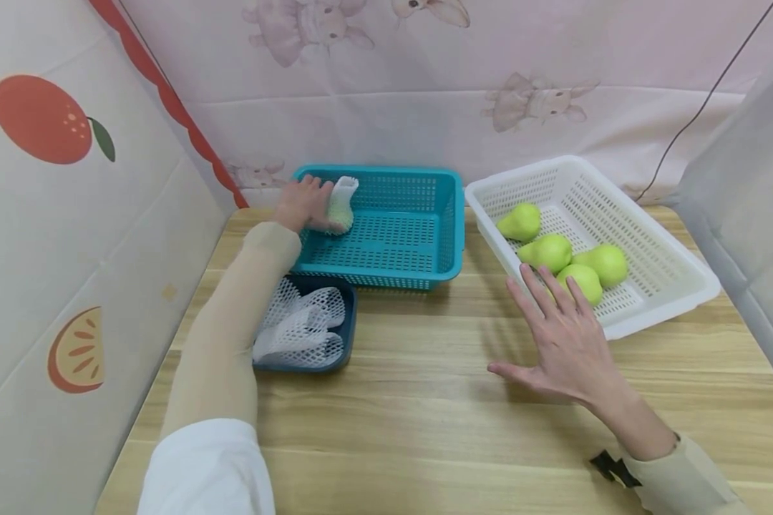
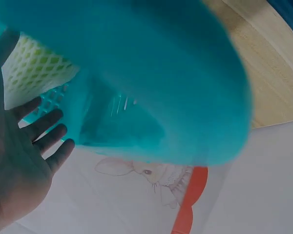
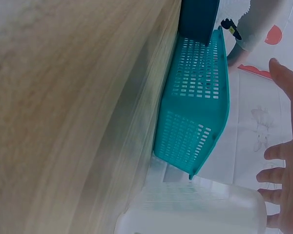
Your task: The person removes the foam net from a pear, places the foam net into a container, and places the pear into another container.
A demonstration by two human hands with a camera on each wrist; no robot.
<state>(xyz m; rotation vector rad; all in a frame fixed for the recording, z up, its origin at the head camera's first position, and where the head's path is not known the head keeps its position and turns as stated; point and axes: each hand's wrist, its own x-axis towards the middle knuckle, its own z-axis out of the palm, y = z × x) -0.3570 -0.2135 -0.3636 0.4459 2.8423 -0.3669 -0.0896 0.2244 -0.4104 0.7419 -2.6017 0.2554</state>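
My left hand [image 1: 303, 205] is inside the left end of the teal basket [image 1: 386, 275], beside a green pear in a white foam net [image 1: 341, 207]. In the left wrist view, the left fingers [image 2: 51, 129] are spread and fairly straight, with the netted pear [image 2: 36, 66] between thumb and fingers; the net's loose end stands up in the head view. My right hand [image 1: 570, 350] hovers with fingers spread at the near side of the white basket [image 1: 657, 311], holding nothing. Several bare green pears [image 1: 547, 252] lie in that basket, one partly behind the right fingertips.
A dark blue bin [image 1: 341, 361] holding several white foam nets [image 1: 303, 329] stands in front of the teal basket, partly covered by the left forearm. Printed cloth [image 1: 425, 129] borders the wooden table [image 1: 412, 422] behind and at both sides. A dark cord [image 1: 702, 114] hangs at the back right.
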